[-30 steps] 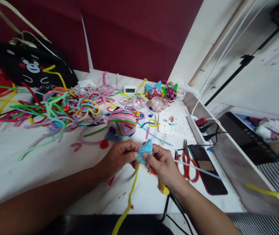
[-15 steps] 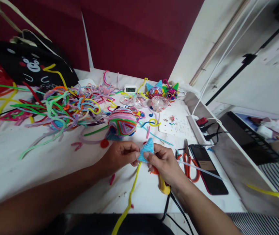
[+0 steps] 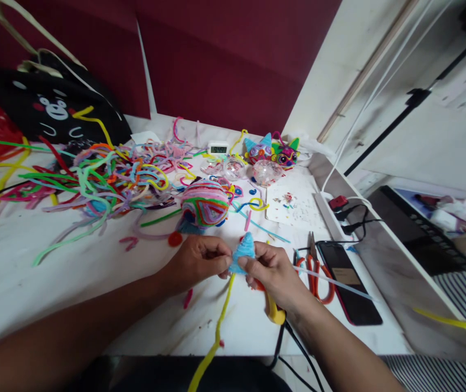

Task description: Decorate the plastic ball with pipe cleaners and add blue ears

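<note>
A light-blue cone wound from pipe cleaner (image 3: 244, 251) is held between both hands, its tip pointing up and away. My right hand (image 3: 273, 272) pinches it from the right with the thumb on its face. At its left lower edge my left hand (image 3: 202, 258) is closed, thumb against forefinger. A yellow pipe cleaner (image 3: 220, 321) runs from under the cone down past the table's front edge; its upper end is hidden by the cone and fingers. Just beyond lies a ball covered in striped pipe cleaners (image 3: 205, 202).
Tangled pipe cleaners (image 3: 110, 174) cover the left back. Two finished animal heads (image 3: 271, 149) sit behind clear plastic pieces (image 3: 266, 172). On the right are orange-handled scissors (image 3: 318, 277), a phone (image 3: 351, 283) and a power strip (image 3: 333, 218). A yellow-handled tool (image 3: 274, 310) lies under my right wrist.
Both hands and the blue cone have shifted very slightly left and down. The grip looks the same.
</note>
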{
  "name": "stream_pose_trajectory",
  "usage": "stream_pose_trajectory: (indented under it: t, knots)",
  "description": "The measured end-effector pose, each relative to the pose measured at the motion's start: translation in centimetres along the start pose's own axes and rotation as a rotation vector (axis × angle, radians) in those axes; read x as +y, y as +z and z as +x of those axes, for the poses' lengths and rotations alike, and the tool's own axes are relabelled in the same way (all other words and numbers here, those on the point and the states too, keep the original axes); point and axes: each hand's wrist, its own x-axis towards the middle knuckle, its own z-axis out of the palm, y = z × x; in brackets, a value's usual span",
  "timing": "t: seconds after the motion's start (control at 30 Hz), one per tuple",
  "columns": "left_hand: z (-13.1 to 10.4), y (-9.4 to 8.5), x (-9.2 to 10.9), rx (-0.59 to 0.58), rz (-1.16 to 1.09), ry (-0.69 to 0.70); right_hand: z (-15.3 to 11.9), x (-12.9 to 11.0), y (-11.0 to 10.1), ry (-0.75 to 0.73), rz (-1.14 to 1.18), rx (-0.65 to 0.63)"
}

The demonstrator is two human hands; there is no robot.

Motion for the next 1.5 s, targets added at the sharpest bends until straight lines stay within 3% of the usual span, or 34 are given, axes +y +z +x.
stream_pose_trajectory:
  t: [0.63,0.9,1.2,1.33,1.5]
  knots:
    - [-0.2,0.1,-0.9,-0.097,-0.261,-0.043,-0.3,0.1,-0.1,0.03,0.086,-0.13]
    - [-0.1,0.2,-0.6,-0.124,-0.324,-0.101,-0.2,0.2,-0.5,0.037,0.102,-0.06]
    - [0.2,0.0,-0.9,-0.104,-0.004,0.053,-0.1,0.0,-0.4,0.042,0.12,-0.059]
    - [0.3,-0.1,-0.8,-0.078,-0.02,0.081,-0.1,0.3,-0.7,0.029,0.173,-0.027]
    - [0.3,0.0,-1.1,-0.053,-0.085,0.019,0.0,0.4,-1.0,0.045,0.202,0.039]
